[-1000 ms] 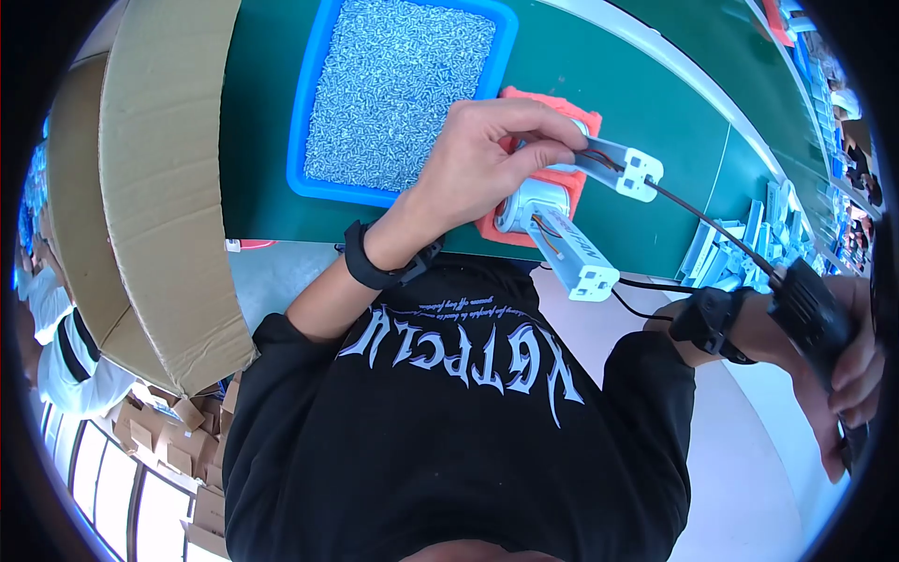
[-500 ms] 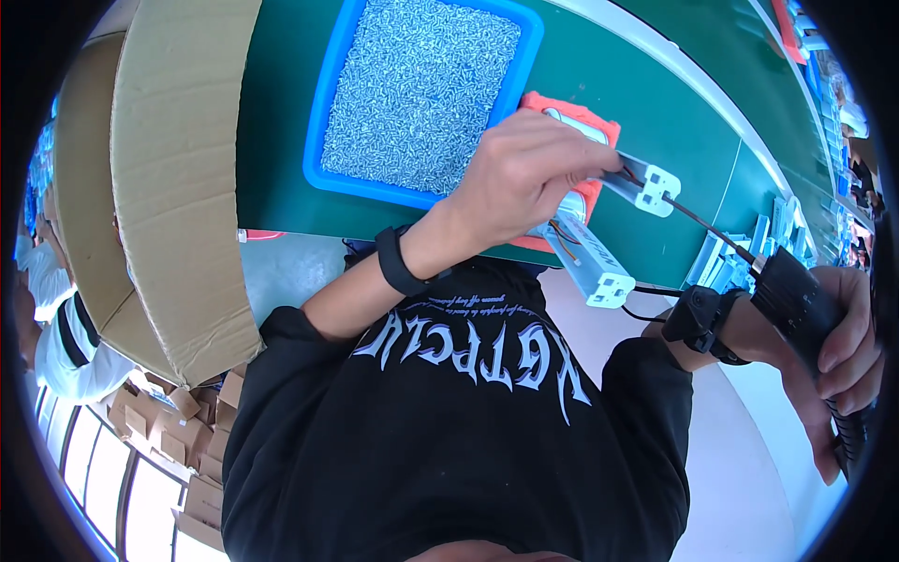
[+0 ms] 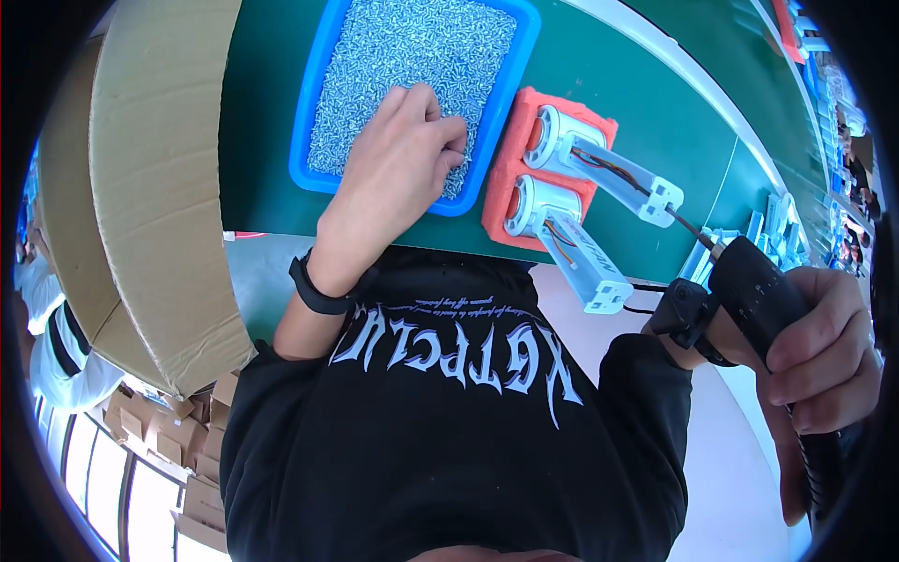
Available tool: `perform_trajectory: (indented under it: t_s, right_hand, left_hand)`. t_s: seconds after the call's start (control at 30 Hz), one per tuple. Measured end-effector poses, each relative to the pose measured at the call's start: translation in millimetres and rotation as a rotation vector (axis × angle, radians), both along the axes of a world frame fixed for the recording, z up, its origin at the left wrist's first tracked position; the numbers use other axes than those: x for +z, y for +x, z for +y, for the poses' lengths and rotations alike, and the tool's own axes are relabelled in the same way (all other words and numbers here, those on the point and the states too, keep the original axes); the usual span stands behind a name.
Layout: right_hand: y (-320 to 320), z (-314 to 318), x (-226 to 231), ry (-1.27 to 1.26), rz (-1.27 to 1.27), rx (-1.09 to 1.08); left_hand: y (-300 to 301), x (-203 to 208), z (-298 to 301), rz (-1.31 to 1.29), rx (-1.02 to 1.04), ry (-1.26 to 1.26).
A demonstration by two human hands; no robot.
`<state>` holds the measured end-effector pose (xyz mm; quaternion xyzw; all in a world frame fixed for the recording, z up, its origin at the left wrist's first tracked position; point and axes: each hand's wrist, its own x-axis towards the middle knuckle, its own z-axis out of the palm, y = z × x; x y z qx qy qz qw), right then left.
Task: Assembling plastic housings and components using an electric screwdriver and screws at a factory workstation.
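My left hand (image 3: 401, 155) is over the small silver screws (image 3: 421, 56) in a blue tray (image 3: 302, 140). Its fingers are curled together, and the fingertips' contents are hidden. My right hand (image 3: 824, 347) grips a black electric screwdriver (image 3: 757, 290). The thin bit points at the end of the upper white housing (image 3: 609, 169); whether it touches, I cannot tell. Just nearer to me, a lower white housing (image 3: 581, 258) lies alongside. Both have round heads resting in a red foam block (image 3: 501, 201), and coloured wires show in their open channels.
A large cardboard box (image 3: 159, 187) stands at the left of the green table (image 3: 267, 122). Several pale housings (image 3: 773, 229) are heaped at the right edge. Cardboard cartons (image 3: 169, 431) lie at lower left, and a person in a white top (image 3: 61, 351) is at far left.
My left hand has let go of the upper housing and moved left to the screws in the tray. The screwdriver in my right hand has shifted slightly left.
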<state>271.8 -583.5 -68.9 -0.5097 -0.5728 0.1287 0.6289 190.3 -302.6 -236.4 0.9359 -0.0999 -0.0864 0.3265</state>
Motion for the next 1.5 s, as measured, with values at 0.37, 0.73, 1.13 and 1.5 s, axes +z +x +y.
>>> perform_trajectory:
  t_s: [0.37,0.73,1.13,1.5]
  right_hand:
    - [2.9,4.7,-0.1,-0.065,-0.032,0.011]
    - [2.3,8.8,-6.6,-0.046,0.004,-0.024]
    - [13.6,-9.7,-10.3,-0.001,0.068,-0.042]
    - [-6.0,20.0,-9.0,0.679,0.2,-0.361]
  left_hand:
    - [9.4,1.3,11.0,-0.074,0.19,-0.324]
    - [19.6,5.9,-30.5,-0.288,0.164,-0.687]
    - [18.8,-14.8,-73.4,-0.4,0.109,-0.634]
    - [10.8,-5.2,-72.7,-0.315,0.163,-0.882]
